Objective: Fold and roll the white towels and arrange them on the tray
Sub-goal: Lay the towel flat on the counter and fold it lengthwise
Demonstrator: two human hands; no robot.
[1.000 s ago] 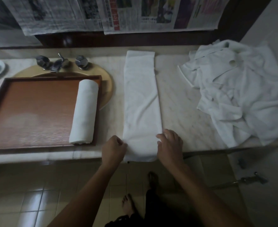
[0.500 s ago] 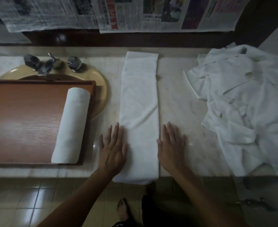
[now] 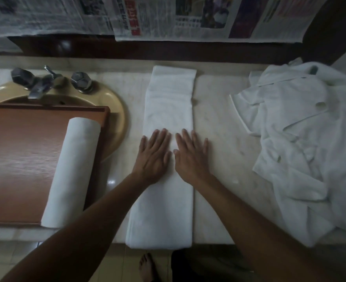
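Note:
A white towel (image 3: 169, 102) folded into a long narrow strip lies on the marble counter, running from the back wall to the front edge, where its near end hangs slightly over. My left hand (image 3: 153, 155) and my right hand (image 3: 191, 155) rest flat side by side on the strip's middle, palms down, fingers spread. A rolled white towel (image 3: 71, 171) lies along the right side of the brown wooden tray (image 3: 21, 155), which sits over the sink at left.
A heap of loose white towels (image 3: 306, 143) covers the counter's right end. A beige sink (image 3: 115, 110) with a chrome faucet (image 3: 39, 82) sits behind the tray. Newspapers (image 3: 168, 17) hang on the wall behind. A tiled floor and my bare foot (image 3: 147, 267) lie below the counter edge.
Both hands left the towel's near end, slid forward along its sides, and now lie flat together on top of the strip's middle. The camera has moved closer.

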